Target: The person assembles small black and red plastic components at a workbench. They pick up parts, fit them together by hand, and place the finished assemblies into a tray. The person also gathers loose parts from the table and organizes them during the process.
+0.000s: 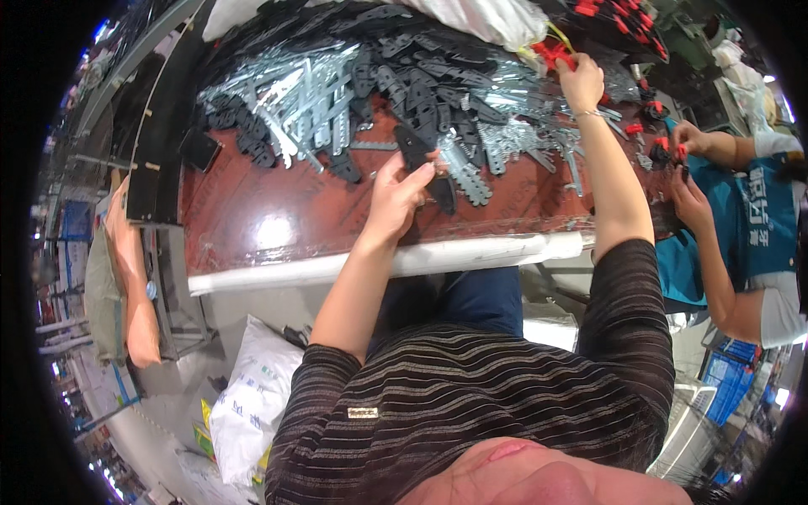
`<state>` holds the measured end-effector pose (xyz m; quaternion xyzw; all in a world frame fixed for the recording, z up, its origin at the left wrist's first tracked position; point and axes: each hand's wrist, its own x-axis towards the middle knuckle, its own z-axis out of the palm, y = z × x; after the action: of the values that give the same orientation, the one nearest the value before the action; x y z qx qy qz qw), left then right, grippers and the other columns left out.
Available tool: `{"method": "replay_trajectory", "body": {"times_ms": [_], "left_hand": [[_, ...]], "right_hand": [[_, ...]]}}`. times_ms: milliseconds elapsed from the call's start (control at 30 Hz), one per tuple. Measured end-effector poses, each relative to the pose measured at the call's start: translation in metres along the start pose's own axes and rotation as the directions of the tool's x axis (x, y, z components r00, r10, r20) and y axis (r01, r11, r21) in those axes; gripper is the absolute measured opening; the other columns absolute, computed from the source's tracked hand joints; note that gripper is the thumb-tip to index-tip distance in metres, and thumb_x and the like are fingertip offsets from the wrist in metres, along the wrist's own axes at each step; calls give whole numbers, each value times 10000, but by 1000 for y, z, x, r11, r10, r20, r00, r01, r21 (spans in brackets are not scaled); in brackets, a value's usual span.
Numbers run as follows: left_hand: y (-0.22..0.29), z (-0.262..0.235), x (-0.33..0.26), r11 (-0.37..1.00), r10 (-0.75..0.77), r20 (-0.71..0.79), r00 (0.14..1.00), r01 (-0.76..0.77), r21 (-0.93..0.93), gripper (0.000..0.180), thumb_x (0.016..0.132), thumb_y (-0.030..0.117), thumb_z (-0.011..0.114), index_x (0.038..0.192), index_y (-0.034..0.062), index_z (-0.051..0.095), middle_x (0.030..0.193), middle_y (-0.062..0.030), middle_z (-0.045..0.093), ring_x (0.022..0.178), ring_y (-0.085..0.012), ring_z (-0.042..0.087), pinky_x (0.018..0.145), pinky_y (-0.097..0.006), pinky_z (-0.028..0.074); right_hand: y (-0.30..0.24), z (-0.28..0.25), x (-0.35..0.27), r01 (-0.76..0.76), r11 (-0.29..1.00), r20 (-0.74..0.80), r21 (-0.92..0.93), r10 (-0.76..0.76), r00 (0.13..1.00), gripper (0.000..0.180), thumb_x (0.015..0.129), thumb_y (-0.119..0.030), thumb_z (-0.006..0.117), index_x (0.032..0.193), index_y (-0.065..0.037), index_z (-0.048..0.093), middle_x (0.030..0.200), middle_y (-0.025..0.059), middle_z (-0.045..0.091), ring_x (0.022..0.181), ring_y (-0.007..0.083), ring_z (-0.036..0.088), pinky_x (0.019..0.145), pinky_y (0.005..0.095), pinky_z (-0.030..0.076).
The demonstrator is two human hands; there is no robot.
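Observation:
My left hand [399, 199] is closed around a long flat black plastic part [412, 150], its thumb lying across the part above the table's near side. My right arm stretches to the far right of the table. There my right hand [582, 84] has its fingers curled at a small heap of red plastic pieces [551, 57], with the fingertips pinched on one of them. In front of my hands lie many flat metal strips with toothed edges [316, 109] and a pile of black plastic parts [421, 88], some close to my left hand.
The red-brown tabletop [244, 198] has a white roll [379, 263] along its near edge. A white sack [480, 21] lies at the back. On the right, a co-worker's hands [690, 181] hold a small red and black piece. A filled white bag [252, 400] stands on the floor at left.

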<state>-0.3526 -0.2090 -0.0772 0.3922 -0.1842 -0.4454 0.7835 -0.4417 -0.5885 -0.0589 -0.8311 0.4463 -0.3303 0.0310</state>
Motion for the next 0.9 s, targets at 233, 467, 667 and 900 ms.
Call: {"method": "replay_trajectory", "body": {"times_ms": [233,467,667,900], "left_hand": [[-2,-1,1,995,69,-28,997,-71,-70,197,898,92,610,1075,9,585,927,-90,651,830,-133,632,678,-256,537],[-3,5,-14,988,129,-49,990,-125,90,155,873,111,649,1004,33,619,913,-16,644,779,-44,562,643,-184,434],[-1,16,-33,923,247,8,969,-238,302,229,927,156,592,1100,20,529,1008,-23,597,891,-82,544,798,-242,458],[1,11,-54,900,244,70,967,-253,356,259,950,159,556,1149,18,472,1058,-28,558,952,-78,512,832,-247,439]], "right_hand": [[-131,-95,-163,-367,404,497,838,-285,820,160,873,-116,651,988,-9,620,893,1,648,791,51,569,703,196,463],[-150,-97,-214,-350,302,426,887,-241,872,191,859,-98,675,993,16,602,845,15,653,753,41,572,652,184,462],[-156,-114,-223,-434,359,532,826,-242,812,166,858,-97,674,966,12,611,825,11,644,715,35,549,640,178,453],[-157,-104,-242,-463,215,508,860,-276,816,201,876,-144,657,993,7,593,986,41,608,854,66,545,743,220,463]]}}
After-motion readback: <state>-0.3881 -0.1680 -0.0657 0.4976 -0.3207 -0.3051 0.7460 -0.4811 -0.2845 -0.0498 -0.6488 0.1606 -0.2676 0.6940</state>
